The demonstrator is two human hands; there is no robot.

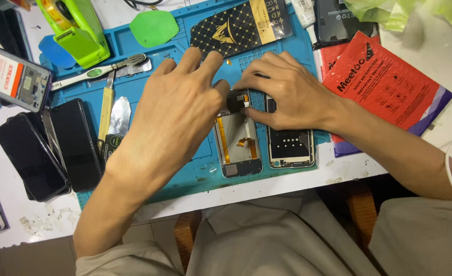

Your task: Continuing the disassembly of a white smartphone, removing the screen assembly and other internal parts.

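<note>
hands are meeting over a blue mat [195, 174]: left hand [180, 110] and right hand [287, 94] are both pinching a small black part [237, 100] above an opened phone frame [238, 145], hiding its top; glossy dark phones [47, 145] are lying leftward.

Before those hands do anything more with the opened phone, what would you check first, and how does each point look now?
1. Opened phone frame lies flat on the blue mat: ok.
2. Left hand and right hand both on the small black part: ok.
3. Part seated properly: cannot tell, fingers hide it.
4. Second phone frame lies close beside, possibly crowding: not ok.
5. Metal pry tool within reach on the mat: ok.
</note>
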